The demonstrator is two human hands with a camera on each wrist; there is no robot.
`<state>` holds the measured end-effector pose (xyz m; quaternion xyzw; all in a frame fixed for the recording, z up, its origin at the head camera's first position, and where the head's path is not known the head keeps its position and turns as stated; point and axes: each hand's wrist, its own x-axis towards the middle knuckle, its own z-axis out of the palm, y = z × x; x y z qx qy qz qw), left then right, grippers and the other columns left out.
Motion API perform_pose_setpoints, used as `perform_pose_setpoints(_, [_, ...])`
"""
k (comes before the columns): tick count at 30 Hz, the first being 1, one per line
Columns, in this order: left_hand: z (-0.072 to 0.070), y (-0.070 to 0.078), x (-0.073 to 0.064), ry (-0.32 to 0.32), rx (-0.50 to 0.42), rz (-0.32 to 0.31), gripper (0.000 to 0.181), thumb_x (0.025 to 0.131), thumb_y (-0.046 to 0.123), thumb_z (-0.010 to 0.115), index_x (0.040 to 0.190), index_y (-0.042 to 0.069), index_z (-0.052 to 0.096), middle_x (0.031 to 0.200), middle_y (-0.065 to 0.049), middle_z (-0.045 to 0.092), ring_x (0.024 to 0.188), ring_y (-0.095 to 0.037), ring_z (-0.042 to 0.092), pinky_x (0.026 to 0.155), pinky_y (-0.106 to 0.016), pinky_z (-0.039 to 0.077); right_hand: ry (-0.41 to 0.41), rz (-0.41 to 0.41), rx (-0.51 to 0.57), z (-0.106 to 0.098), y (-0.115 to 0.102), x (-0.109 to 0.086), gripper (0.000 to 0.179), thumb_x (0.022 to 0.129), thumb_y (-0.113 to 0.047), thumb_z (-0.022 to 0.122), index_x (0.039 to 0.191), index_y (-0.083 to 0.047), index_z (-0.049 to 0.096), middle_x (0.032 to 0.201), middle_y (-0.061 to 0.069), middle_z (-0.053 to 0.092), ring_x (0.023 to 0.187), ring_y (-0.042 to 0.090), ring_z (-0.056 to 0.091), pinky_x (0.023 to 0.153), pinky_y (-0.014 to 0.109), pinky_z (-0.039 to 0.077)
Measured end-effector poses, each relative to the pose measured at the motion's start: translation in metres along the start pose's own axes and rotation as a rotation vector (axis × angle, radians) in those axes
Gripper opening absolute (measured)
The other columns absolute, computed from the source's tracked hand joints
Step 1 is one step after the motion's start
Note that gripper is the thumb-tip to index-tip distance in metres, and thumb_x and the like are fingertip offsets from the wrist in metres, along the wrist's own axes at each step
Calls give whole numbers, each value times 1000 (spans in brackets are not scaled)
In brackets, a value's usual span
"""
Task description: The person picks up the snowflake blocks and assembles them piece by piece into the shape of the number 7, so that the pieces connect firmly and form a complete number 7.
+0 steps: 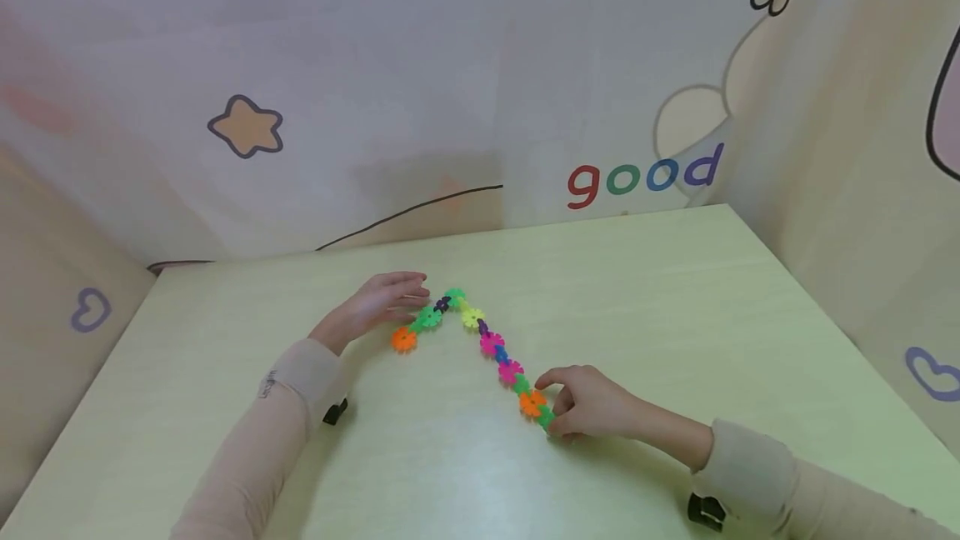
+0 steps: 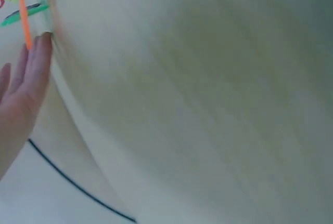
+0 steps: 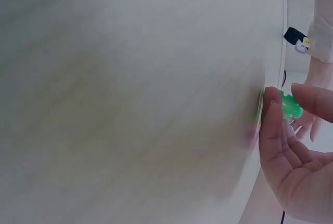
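Note:
A chain of colourful interlocking snowflake discs (image 1: pixel 492 345) lies bent on the table, its peak pointing to the back. Orange, green, purple, yellow, pink and blue discs are joined in it. My left hand (image 1: pixel 378 304) is beside the short left arm of the chain, fingers stretched out behind the orange end disc (image 1: pixel 404 340). In the left wrist view those straight fingers reach towards the orange and green discs. At the near right end, my right hand (image 1: pixel 592 404) pinches the green end disc (image 1: pixel 546 418) between thumb and curled fingers, as the right wrist view also shows.
The pale wooden table (image 1: pixel 645 298) reaches back to a printed cloth wall (image 1: pixel 420 65) with a star and the word "good". Cloth also hangs along both sides. Each sleeve cuff has a small black device (image 1: pixel 707 512) under it.

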<state>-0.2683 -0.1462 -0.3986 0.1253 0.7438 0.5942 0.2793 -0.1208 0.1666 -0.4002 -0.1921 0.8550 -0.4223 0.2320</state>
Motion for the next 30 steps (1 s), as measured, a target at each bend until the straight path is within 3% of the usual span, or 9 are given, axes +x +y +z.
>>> perform_pose_setpoints(3, [-5, -1, -12, 41, 114, 18, 55, 94, 24, 51, 138, -2, 32, 132, -23, 43, 116, -33, 48, 90, -41, 45, -7, 0, -1, -1, 0, 0, 49, 74, -4, 71, 118, 8, 51, 62, 3, 61, 51, 20, 59, 51, 31, 50])
perform_pose_setpoints(9, [-6, -4, -33, 107, 379, -59, 61, 82, 25, 68, 132, 4, 42, 119, -18, 51, 90, -26, 58, 70, -33, 51, -18, 16, 21, -3, -1, 1, 49, 77, -11, 71, 118, 8, 51, 65, 4, 64, 52, 20, 60, 52, 32, 50])
perform_pose_setpoints(13, [5, -6, -36, 102, 599, -77, 61, 74, 25, 76, 122, 1, 47, 97, -13, 52, 66, -18, 52, 59, -28, 46, -10, 21, 26, -5, 0, 1, 42, 77, -9, 70, 113, 7, 54, 65, 5, 64, 52, 20, 61, 52, 32, 51])
perform_pose_setpoints(16, [13, -7, -33, 108, 696, -59, 52, 74, 22, 76, 113, 1, 49, 82, -9, 51, 58, -16, 47, 56, -27, 43, -15, 26, 45, -4, 1, 0, 40, 77, -8, 70, 111, 7, 55, 65, 6, 64, 53, 21, 61, 52, 32, 51])
perform_pose_setpoints(22, [15, -7, -27, 163, 735, -22, 36, 75, 13, 75, 103, 1, 56, 80, -8, 55, 67, -19, 50, 59, -27, 45, -31, 4, 50, 2, 2, -3, 39, 75, -10, 73, 107, 7, 57, 62, 6, 63, 52, 20, 60, 51, 30, 50])
perform_pose_setpoints(30, [9, -6, -15, 175, 725, 0, 38, 77, 8, 72, 112, 1, 58, 92, -13, 57, 81, -24, 51, 66, -29, 48, -29, -5, 45, 16, -3, -7, 36, 73, -16, 75, 99, 2, 58, 59, 4, 62, 48, 20, 58, 51, 26, 47])
